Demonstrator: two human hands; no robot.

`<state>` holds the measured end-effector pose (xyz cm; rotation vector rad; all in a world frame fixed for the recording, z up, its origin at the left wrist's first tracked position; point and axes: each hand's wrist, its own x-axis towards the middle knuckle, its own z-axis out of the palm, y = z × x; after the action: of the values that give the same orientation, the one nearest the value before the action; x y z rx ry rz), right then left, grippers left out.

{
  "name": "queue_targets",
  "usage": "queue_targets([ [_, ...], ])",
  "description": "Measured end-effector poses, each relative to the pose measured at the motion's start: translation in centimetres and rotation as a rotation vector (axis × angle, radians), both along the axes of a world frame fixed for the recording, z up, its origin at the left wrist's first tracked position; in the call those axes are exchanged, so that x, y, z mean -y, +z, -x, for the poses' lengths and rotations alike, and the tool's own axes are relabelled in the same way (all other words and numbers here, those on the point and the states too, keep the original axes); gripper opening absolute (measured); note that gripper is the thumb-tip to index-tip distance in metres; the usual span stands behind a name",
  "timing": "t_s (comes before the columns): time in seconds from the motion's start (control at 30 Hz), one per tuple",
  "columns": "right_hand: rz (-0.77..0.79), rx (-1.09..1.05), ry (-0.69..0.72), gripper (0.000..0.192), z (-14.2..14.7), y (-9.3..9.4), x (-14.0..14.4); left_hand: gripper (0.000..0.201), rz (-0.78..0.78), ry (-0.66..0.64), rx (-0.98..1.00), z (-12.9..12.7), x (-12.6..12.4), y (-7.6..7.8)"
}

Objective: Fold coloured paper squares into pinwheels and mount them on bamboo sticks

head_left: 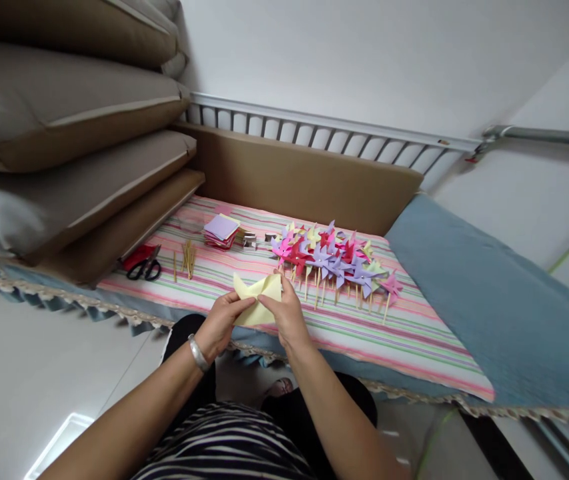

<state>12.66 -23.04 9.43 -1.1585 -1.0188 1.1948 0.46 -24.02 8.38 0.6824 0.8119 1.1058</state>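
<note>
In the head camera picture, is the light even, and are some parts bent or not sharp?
Head view: the light is soft and even, with no hard shadows or glare on the striped cloth. The wide lens bends the railing and tilts the floor. The left hand, right hand and yellow paper are fairly sharp; the pinwheels lose fine detail.

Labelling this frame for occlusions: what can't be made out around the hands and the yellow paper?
- Head view: lower part of the pale yellow folded paper sheet, covered by left hand and right hand.
- Fingertips behind the paper, hidden.
- Small metal bits beside the stack of coloured paper squares, too small to identify.
- Pins in the pile of paper pinwheels, too small.
</note>
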Motion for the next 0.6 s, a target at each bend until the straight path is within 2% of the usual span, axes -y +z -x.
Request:
queue_targets([
  [0.2, 0.048, 0.015, 0.078, 0.076, 0.2, 0.2, 0.1, 0.031, 0.056, 0.095, -0.051, 0.3, -0.5, 0.4],
  [0.3, 0.003, 0.137, 0.106, 0.068, -0.3, 0.1, 0.6, 0.024, 0.063, 0.127, -0.118, 1.2, -0.8, 1.1],
  [0.37, -0.144, 0.337, 0.021, 0.055, -0.9, 0.0, 1.3, 0.022, 0.064, 0.135, -0.158, 1.9, -1.1, 1.5],
  [0.47, -0.481, 0.666, -0.085, 0.036, -1.9, -0.2, 2.8, 0.019, 0.057, 0.142, -0.188, 2.9, -1.6, 1.7],
  [0.53, -0.658, 0.828, -0.068, 0.033, -2.3, -0.2, 3.5, 0.019, 0.056, 0.120, -0.195, 3.2, -1.8, 1.7],
  [0.6, -0.748, 0.934, -0.027, 0.032, -2.4, -0.1, 3.9, 0.019, 0.053, 0.094, -0.204, 3.3, -1.9, 1.6],
])
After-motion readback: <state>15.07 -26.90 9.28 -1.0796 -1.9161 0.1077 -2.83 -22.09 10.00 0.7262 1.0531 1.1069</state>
